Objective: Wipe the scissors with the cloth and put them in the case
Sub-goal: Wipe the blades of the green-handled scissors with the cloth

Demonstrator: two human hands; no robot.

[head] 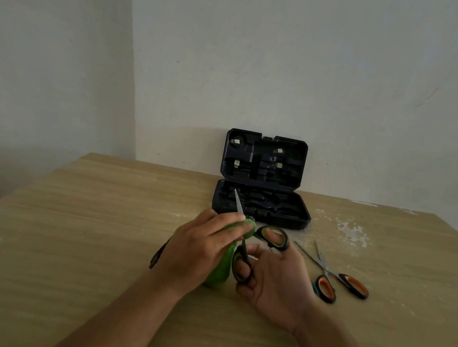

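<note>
Right hand [275,280] holds the black-and-green-handled scissors [244,250] above the light wood-grain surface [69,240], a finger through each handle loop, grip clamped on the handles. Left hand [201,247] holds the bright green cloth [220,270] wrapped around the blades near the pivot, fingers curled over it, grip clamped on cloth and blade together. Bare steel blade tip sticks up past the left fingers, pointing toward the open black plastic moulded case [261,206]. Case sits at the far edge of the surface against the white wall [293,66], lid upright, base flat; a few small pale tags in the lid recesses, contents of the base too dark to tell. Right of the hands, black-and-orange-handled scissors [333,275] lie flat on the surface, blades open. A dark slim object [158,254] shows partly behind the left hand, can't identify. White scuffed patch [353,232] on the surface right of the case.
</note>
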